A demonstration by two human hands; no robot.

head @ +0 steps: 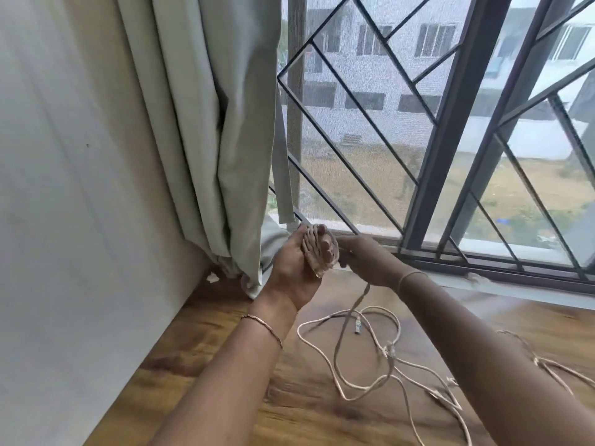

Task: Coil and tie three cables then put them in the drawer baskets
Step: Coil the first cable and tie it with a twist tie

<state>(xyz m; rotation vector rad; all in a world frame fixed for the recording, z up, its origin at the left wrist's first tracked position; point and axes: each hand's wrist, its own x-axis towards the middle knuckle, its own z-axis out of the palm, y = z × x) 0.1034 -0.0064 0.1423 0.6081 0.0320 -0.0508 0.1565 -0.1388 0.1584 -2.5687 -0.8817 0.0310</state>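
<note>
Loose beige cables (380,365): sprawled on the wooden worktop (199,355), nearest the camera. Coiled cable (317,249): wound bundle, long axis roughly upright, clamped in left hand (294,272), fingers (326,252) closed round it. Right hand (367,262): just right of coil, pinching the trailing strand; connector (357,326) dangles below. Curtain (206,130) behind.

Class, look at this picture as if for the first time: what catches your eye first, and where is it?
At the centre, the left hand grips a cream cable coil while the right hand guides its free end. Below them, the loose cable sprawls in loops over the wooden surface. Behind, a diamond-patterned window grille fills the upper right, beside a pale curtain.
</note>
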